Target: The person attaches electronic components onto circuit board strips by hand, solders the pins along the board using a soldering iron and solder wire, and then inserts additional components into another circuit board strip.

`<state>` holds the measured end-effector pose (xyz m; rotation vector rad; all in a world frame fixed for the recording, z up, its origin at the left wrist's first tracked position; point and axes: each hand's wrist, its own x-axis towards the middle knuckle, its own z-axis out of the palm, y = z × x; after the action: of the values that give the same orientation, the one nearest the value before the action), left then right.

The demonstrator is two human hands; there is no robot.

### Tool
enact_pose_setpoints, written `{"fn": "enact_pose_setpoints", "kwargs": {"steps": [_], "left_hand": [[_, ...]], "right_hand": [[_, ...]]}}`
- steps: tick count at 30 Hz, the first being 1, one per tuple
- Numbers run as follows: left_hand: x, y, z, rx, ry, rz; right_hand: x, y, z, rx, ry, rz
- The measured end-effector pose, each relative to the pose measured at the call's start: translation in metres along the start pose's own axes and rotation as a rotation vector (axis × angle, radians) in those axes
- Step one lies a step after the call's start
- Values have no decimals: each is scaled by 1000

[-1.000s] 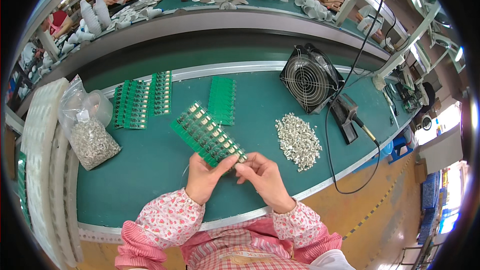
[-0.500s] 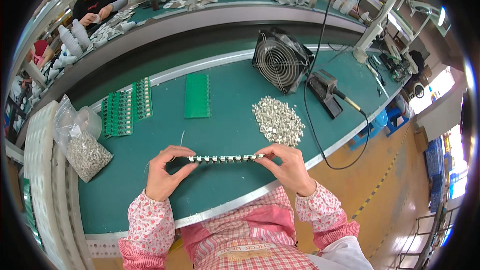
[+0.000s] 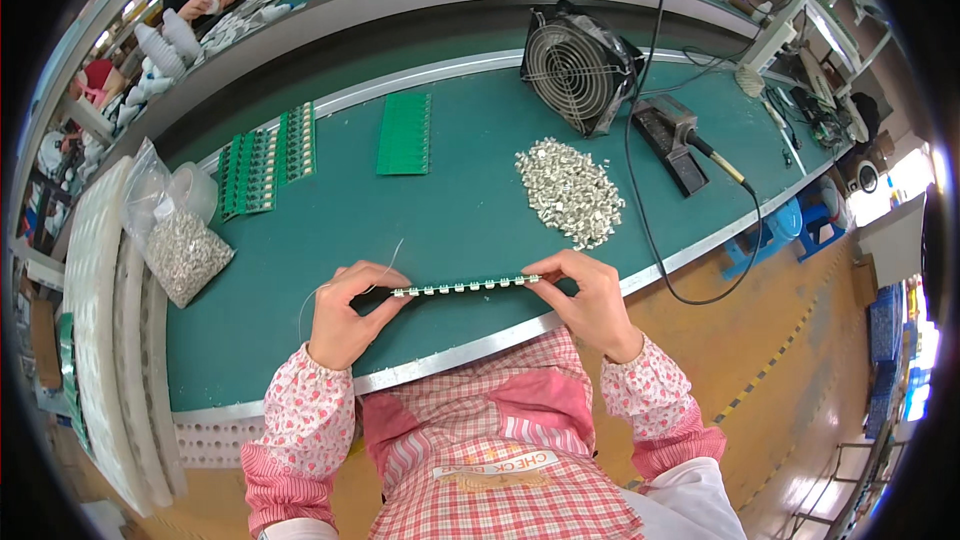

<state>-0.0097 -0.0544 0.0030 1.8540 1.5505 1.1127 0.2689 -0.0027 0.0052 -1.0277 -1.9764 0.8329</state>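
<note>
A green circuit board panel [image 3: 466,287] is held edge-on above the bench, a row of small silvery parts along its visible edge. My left hand [image 3: 345,315] pinches its left end between thumb and fingers. At the opposite end my right hand [image 3: 592,305] grips it the same way. A thin wire [image 3: 401,246] sticks out by my left hand and loops beside it; its hold is unclear. Beyond my right hand lies a heap of small silvery metal parts [image 3: 568,192]. A bare green panel [image 3: 404,135] and several populated panels [image 3: 265,160] rest farther back.
A caged fan [image 3: 575,70] stands at the back, beside a soldering iron [image 3: 715,158] in its holder, whose cable loops over the bench's front edge. Left are a bag of small parts [image 3: 185,250], a tape roll [image 3: 193,190] and stacked white trays [image 3: 95,290]. People work across the far bench.
The view has tipped downward, so the bench things sit higher in it. Both hands, still holding the panel, appear closer to the front edge, and the panel's edge looks thinner.
</note>
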Motion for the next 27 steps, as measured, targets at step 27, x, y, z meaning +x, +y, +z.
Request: {"fn": "enact_pose_setpoints", "kwargs": {"steps": [27], "left_hand": [[-16, 8, 8, 19, -31, 18]], "right_hand": [[-4, 14, -20, -113, -89, -175]]}}
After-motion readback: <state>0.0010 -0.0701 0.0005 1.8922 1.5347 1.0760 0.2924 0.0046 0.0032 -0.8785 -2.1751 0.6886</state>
